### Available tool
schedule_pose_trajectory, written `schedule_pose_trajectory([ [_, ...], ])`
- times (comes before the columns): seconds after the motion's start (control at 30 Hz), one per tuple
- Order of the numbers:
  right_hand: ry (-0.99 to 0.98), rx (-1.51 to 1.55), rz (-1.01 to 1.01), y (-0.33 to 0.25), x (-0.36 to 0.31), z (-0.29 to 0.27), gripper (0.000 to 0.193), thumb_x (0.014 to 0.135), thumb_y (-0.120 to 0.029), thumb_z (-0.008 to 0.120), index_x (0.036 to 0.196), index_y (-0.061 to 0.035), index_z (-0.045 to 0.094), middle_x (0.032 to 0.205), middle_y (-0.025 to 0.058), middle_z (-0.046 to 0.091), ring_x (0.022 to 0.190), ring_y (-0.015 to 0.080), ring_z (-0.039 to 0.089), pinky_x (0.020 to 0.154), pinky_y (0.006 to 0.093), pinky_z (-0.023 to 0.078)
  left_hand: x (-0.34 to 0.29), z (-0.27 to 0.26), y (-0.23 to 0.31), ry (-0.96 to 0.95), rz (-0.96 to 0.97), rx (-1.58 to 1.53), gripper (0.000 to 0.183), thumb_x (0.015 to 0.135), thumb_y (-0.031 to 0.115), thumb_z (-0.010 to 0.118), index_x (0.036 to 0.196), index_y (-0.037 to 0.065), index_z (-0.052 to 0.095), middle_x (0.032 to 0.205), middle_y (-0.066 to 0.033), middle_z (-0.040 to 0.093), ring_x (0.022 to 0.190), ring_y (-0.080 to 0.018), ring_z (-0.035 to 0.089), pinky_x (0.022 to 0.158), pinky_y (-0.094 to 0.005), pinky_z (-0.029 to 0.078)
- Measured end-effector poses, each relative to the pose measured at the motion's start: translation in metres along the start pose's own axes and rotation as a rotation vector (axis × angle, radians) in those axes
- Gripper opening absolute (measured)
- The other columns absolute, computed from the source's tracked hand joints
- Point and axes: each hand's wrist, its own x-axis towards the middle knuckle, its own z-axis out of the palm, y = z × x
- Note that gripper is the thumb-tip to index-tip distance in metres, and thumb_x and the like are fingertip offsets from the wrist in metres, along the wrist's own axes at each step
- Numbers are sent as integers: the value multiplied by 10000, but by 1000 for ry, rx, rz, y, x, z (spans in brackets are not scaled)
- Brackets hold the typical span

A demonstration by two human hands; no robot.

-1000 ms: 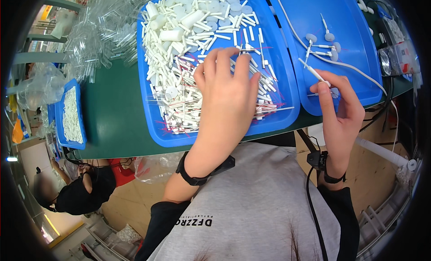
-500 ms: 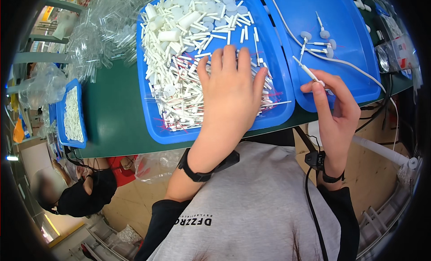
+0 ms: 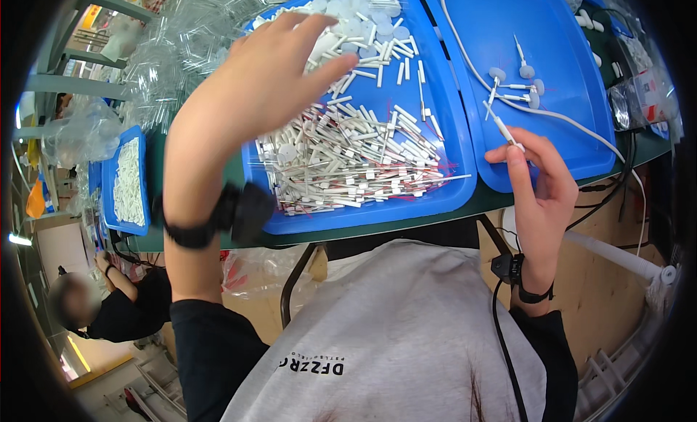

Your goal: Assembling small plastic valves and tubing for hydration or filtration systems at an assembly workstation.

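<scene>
My right hand [image 3: 539,177] pinches a thin white tube [image 3: 504,132] between thumb and fingers, tilted up to the left, over the near-left part of the right blue tray [image 3: 537,23]. Several tube pieces with round whitish discs [image 3: 534,100] lie in that tray. My left hand [image 3: 250,84] is over the far left of the other blue tray [image 3: 356,224], thumb apart from the fingers, with nothing seen in it. It hides part of the loose white tubes there. White tubes with thin red wires [image 3: 356,161] fill the near half; translucent discs [image 3: 359,26] lie at the far end.
A white cable [image 3: 573,117] crosses the right tray. Clear plastic tubes [image 3: 178,34] are heaped at the far left. Another blue tray of small white pieces [image 3: 129,179] stands left, near a person in black [image 3: 131,306]. Black cables [image 3: 606,190] hang at the right.
My left hand has lifted off the tubes with red wires and moved left and farther away. My right hand still holds the white tube in nearly the same place.
</scene>
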Motion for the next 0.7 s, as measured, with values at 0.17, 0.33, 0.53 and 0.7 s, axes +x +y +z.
schedule_pose_trajectory([
  [0.17, -35, -33, -68, -3, -2, -1, 170, 882, -31, 611, 1040, -6, 667, 815, 61, 691, 775, 129, 585, 726, 252, 446, 75, 81, -54, 211, -107, 11, 721, 870, 592, 534, 1393, 107, 427, 1381, -236, 433, 1291, -391, 404, 1079, -465, 305],
  [0.33, -41, -93, -58, -5, -2, -4, 171, 868, -25, 619, 1030, -3, 671, 807, 61, 698, 775, 134, 583, 688, 253, 450, 86, 89, -42, 191, 8, 109, 853, 746, 746, 547, 1418, 237, 418, 1414, -147, 396, 1332, -395, 307, 1056, -597, 210],
  [0.53, -73, -77, -127, -4, 0, 0, 175, 856, -12, 625, 1023, -7, 675, 809, 69, 701, 786, 145, 583, 686, 264, 459, 83, 78, -40, 97, 8, 49, 840, 664, 695, 665, 1323, 209, 477, 1319, -115, 472, 1249, -388, 391, 970, -598, 310],
  [0.7, -91, -93, -121, -9, -1, -1, 176, 850, -3, 626, 1019, 0, 674, 807, 72, 703, 790, 158, 584, 692, 273, 466, 62, 64, -32, -38, 30, -54, 730, 650, 609, 718, 1213, 191, 517, 1271, -94, 500, 1201, -383, 436, 906, -600, 355],
])
